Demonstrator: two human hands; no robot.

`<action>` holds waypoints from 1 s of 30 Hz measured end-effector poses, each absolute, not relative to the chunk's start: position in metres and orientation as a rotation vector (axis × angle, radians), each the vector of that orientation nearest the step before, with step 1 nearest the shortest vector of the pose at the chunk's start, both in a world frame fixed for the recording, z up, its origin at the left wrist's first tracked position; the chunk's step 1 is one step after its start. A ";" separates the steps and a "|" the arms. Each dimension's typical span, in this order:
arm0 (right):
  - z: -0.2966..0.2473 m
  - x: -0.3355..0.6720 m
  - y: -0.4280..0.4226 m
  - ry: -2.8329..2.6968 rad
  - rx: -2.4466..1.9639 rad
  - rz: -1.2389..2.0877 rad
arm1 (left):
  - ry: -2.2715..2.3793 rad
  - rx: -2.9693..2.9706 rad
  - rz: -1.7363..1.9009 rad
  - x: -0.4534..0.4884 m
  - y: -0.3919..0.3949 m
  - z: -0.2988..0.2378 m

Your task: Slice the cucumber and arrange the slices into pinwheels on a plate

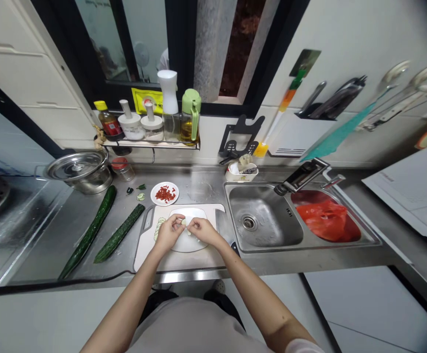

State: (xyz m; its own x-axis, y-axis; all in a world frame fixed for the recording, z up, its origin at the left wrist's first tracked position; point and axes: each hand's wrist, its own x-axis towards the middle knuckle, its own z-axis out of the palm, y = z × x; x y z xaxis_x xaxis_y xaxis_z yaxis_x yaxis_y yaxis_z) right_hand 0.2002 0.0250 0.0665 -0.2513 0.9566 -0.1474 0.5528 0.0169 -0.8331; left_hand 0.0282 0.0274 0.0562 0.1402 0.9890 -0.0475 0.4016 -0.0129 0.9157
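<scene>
Over the white plate (188,247), the left hand (171,231) pinches a pale slice (183,222) while the right hand's (202,230) fingertips meet beside it, apparently working it, which calls for a light grip next.

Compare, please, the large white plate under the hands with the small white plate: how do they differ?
Shape: the large plate is squarish with rounded corners; the small plate is round. Place: the large plate lies on the cutting board, beneath the left hand and right hand; the small plate sits behind it. Contents: the small plate carries many red pieces; the large plate shows none of these. Both are white.
</scene>
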 end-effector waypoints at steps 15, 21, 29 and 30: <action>0.028 0.185 0.058 -2.177 -2.133 0.780 | 1.644 1.797 0.453 0.041 0.079 0.017; 0.025 0.179 0.055 -2.244 -2.207 0.598 | 1.727 1.895 0.445 0.053 0.082 0.012; 0.018 0.168 0.039 -2.311 -2.221 0.527 | 1.735 1.999 0.426 0.050 0.085 0.003; 0.017 0.168 0.039 -2.317 -2.222 0.526 | 1.732 2.006 0.427 0.050 0.085 0.004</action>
State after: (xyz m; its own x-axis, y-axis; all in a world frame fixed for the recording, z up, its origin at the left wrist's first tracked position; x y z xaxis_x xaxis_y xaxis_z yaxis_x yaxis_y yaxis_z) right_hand 0.1681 0.0390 0.0172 -0.0635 0.9520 -0.2994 0.9880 0.0176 -0.1537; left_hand 0.0500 0.0853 0.0037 0.1619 0.9851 -0.0589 0.8446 -0.1074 0.5246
